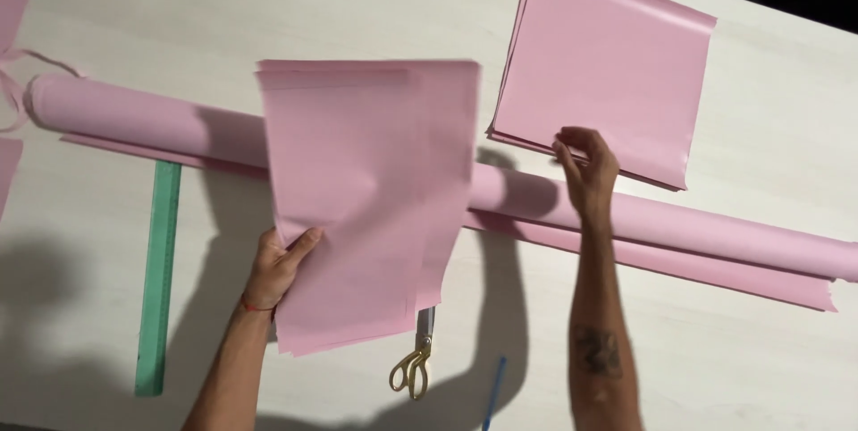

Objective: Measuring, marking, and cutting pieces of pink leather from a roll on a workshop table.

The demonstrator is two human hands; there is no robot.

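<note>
Left grip (279, 261) pinching floppy pink sheets (371, 207), right grip (585, 163) fingering the pile (603, 64): sheets likely to slip or bend.

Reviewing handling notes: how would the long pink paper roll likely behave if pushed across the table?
The pink paper roll is round and long, so it would probably roll easily. Its loose sheet edge lies flat beneath, which may unwind or drag. It seems fairly light for its length.
</note>
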